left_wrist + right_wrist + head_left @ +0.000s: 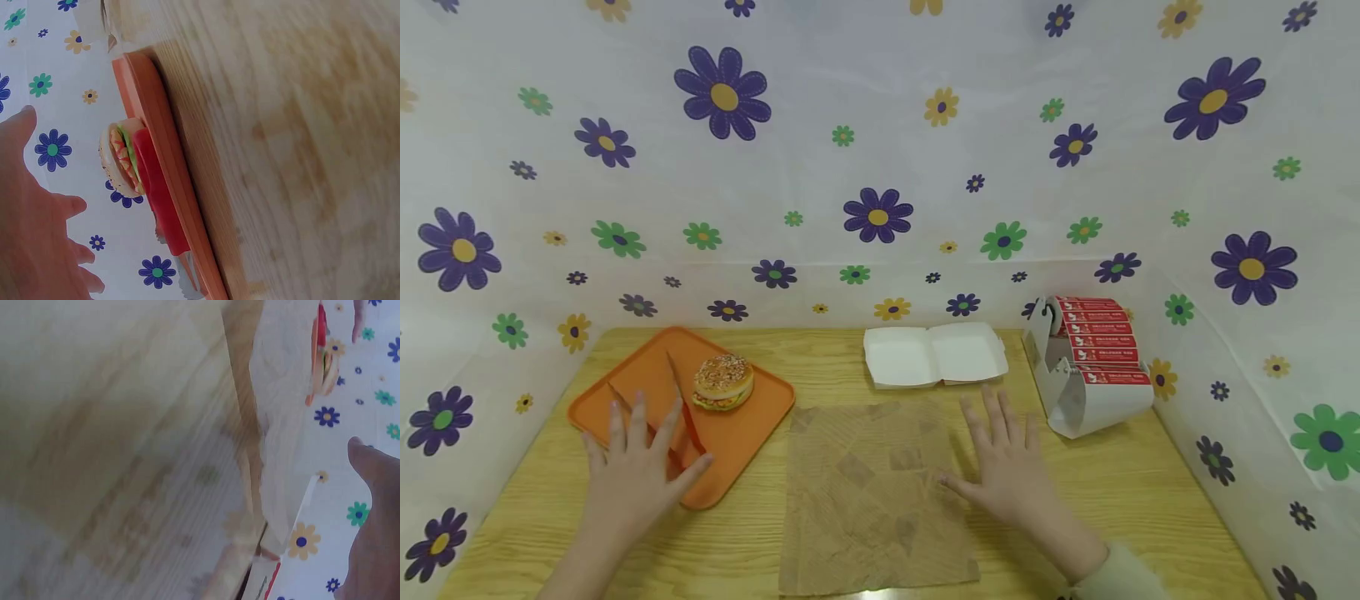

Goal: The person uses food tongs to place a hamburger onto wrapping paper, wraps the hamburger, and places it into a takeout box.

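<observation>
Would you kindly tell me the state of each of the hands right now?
Left hand: open, fingers spread, holding nothing.
Right hand: open, fingers spread, holding nothing.

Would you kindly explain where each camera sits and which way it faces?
Head: worn on the head, facing forward and down at the brown paper sheet; left hand and right hand show.
Left wrist: worn there, turned sideways, facing the orange plastic tray across the yellow wooden table; left hand shows.
Right wrist: worn there, also sideways, facing across the table; right hand shows, apparently with a left-hand finger.
Both wrist views show the round seeded burger.
</observation>
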Demonstrator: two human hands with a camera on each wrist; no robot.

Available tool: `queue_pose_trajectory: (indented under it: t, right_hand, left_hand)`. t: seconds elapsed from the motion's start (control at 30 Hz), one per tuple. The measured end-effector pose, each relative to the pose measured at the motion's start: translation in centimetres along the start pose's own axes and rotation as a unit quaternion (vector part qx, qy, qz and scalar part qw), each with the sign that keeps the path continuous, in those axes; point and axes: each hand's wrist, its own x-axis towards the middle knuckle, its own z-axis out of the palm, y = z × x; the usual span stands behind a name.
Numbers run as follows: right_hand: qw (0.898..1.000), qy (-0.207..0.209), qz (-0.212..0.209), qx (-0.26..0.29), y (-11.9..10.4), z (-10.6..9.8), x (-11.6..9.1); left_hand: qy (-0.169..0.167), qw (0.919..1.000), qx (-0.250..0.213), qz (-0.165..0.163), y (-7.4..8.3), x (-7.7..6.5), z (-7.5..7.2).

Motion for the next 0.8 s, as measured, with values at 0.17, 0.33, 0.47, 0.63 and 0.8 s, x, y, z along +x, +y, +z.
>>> queue_pose_trajectory:
  t: [0.17,0.33,0.47,0.63,0.8]
  right_hand:
    - [0.999,0.008,-0.034,0.019,-1.3,0.5,-0.7]
    - [0.996,0.018,-0.079,0.025,-2.3,1.0,-1.6]
    - [0.993,0.036,-0.112,0.020,-2.8,1.6,-2.3]
    - [0.987,0.061,-0.147,0.004,-3.1,2.5,-3.3]
    - [0.984,0.063,-0.166,0.011,-3.4,3.6,-3.9]
  left_hand:
    - [0.008,1.0000,-0.001,0.003,-0.3,0.3,0.2]
    - [0.006,1.0000,-0.006,-0.004,-0.8,0.6,0.5]
    - [-0.001,0.9999,-0.008,-0.015,-1.2,0.8,0.8]
    - [-0.007,0.9998,0.000,-0.020,-1.5,1.2,1.3]
    - [0.002,0.9998,0.010,-0.016,-1.5,1.4,1.9]
